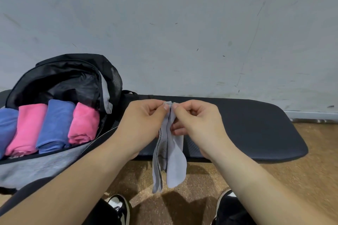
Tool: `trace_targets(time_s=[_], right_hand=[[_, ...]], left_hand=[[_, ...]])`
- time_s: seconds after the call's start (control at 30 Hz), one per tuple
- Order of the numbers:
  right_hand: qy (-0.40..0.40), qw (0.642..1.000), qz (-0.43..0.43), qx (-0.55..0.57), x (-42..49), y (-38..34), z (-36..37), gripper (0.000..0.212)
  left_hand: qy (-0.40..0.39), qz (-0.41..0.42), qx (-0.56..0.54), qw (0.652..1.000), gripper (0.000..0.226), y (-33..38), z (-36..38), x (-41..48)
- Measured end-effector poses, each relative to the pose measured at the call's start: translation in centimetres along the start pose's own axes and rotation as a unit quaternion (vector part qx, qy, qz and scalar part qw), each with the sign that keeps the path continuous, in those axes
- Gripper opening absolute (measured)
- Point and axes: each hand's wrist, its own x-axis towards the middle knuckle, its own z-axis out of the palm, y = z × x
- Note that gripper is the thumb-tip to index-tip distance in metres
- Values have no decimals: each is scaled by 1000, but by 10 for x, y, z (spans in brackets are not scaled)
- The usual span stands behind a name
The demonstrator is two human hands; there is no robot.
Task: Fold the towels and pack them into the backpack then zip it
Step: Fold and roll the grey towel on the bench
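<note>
A grey towel [173, 166] is held up before the body, over the near edge of a black bench [247, 129]. Its top corners are held together and pinched, one by the left hand [144, 124] and one by the right hand [197, 124]. On each hand the thumb and forefinger are closed on the cloth and the other fingers are curled. The hands are set at one height, touching or very nearly so. The towel is hung straight down from the pinch, so its long axis is vertical and all of it lies below the fingers. It is doubled lengthwise into a narrow strip, with the free end above the floor. The backpack [36, 166] is laid open to the left, with four folded towels [54, 124] set side by side in it, blue and pink by turns. The left hand is the nearer to it. A further fold is probably wanted before packing, after which the strip would have to be carried leftward.
</note>
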Motion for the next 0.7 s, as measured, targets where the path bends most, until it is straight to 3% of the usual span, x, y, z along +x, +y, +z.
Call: trace_targets(time_s=[0.17,0.3,0.43,0.47,0.57,0.63,0.7], right_hand=[[-19,1000,-7,19,0,0,3,30],[-96,992,48,66,2,-5,-1,37],[-39,998,-9,-52,22,5,-23,16],[-41,994,-20,-96,28,9,-32,23],[-151,984,27,-88,41,20,-53,63],[-235,970,68,-1,43,25,-60,62],[-275,958,72,46,43,26,-63,47]], left_hand=[[-57,29,13,998,13,1,-3,-3],[-11,52,25,998,13,-2,-9,1],[-23,47,6,999,15,-4,-17,3],[-39,41,-19,998,15,-3,-19,3],[-101,34,-118,987,14,0,-27,0],[-129,39,-167,977,13,2,-31,-2],[-123,51,-186,974,12,0,-36,0]])
